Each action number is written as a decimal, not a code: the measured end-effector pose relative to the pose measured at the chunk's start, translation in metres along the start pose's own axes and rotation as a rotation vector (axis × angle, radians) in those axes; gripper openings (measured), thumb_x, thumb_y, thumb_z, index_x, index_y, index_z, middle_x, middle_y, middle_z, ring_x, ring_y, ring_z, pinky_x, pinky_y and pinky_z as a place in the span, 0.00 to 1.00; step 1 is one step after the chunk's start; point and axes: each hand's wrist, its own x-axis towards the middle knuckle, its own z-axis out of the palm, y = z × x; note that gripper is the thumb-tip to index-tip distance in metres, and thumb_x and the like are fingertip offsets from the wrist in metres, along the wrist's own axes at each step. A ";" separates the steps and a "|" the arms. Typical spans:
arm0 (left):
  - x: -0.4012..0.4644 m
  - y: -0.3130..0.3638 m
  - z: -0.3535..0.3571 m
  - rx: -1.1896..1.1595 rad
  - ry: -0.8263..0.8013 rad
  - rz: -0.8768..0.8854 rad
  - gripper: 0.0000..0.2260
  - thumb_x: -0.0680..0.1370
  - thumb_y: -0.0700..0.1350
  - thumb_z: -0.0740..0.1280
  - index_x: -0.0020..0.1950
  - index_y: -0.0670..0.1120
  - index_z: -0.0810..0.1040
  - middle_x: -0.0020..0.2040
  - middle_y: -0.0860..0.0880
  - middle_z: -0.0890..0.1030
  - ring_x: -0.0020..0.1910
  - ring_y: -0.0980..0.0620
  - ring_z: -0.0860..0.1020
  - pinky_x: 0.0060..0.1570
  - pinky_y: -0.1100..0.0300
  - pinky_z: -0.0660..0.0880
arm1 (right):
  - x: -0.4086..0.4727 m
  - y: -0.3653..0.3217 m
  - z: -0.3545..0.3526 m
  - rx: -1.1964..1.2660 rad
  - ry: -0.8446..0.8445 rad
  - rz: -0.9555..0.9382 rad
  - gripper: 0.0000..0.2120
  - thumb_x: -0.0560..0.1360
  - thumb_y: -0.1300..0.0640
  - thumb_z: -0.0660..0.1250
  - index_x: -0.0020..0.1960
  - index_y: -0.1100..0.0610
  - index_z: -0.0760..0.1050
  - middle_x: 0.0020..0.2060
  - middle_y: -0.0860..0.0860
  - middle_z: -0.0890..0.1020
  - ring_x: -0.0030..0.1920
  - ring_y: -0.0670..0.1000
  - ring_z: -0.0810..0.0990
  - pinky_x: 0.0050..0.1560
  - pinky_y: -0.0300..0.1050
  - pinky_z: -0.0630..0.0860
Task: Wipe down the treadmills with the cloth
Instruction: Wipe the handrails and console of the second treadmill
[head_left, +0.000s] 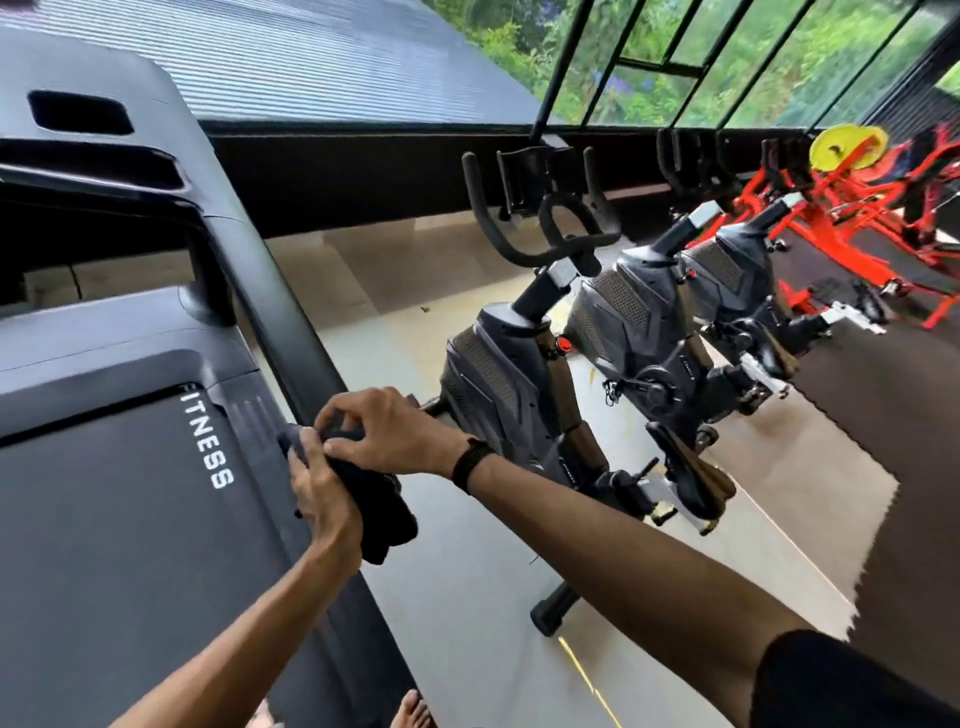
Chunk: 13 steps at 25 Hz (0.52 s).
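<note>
A black treadmill (119, 467) fills the left of the head view, its belt marked FITNESS and its right handrail (280, 306) sloping down toward me. A dark cloth (382, 512) is bunched at the lower end of that rail, beside the belt's right edge. My left hand (324, 493) grips the cloth from below. My right hand (387, 428) pinches the cloth's top with curled fingers, a black band on its wrist. Part of the cloth hangs down between the two hands.
Three black exercise bikes (524, 374) stand in a row just right of the treadmill on a pale floor (467, 597). Red weight machines (857, 218) with a yellow plate sit at the far right. Windows (727, 62) run along the back. My bare toes (410, 709) show at the bottom.
</note>
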 end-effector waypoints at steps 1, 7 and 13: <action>0.002 -0.003 0.000 -0.019 -0.017 -0.004 0.43 0.62 0.84 0.54 0.69 0.60 0.71 0.64 0.46 0.80 0.61 0.42 0.79 0.64 0.39 0.74 | 0.000 -0.002 -0.001 0.028 0.008 -0.012 0.09 0.74 0.60 0.71 0.53 0.59 0.82 0.39 0.50 0.82 0.42 0.49 0.80 0.46 0.36 0.74; -0.015 0.017 -0.003 -0.003 -0.061 0.051 0.30 0.79 0.69 0.52 0.77 0.56 0.63 0.63 0.47 0.78 0.56 0.47 0.80 0.57 0.49 0.77 | -0.002 0.002 0.013 0.104 0.126 0.036 0.07 0.74 0.63 0.68 0.50 0.58 0.83 0.38 0.52 0.84 0.40 0.47 0.81 0.44 0.35 0.77; -0.020 0.014 -0.007 -0.003 -0.068 0.049 0.34 0.75 0.74 0.54 0.77 0.60 0.60 0.64 0.47 0.78 0.57 0.46 0.79 0.57 0.48 0.77 | -0.005 -0.002 0.014 0.130 0.135 0.060 0.07 0.73 0.63 0.68 0.49 0.59 0.83 0.35 0.51 0.84 0.35 0.45 0.81 0.38 0.37 0.76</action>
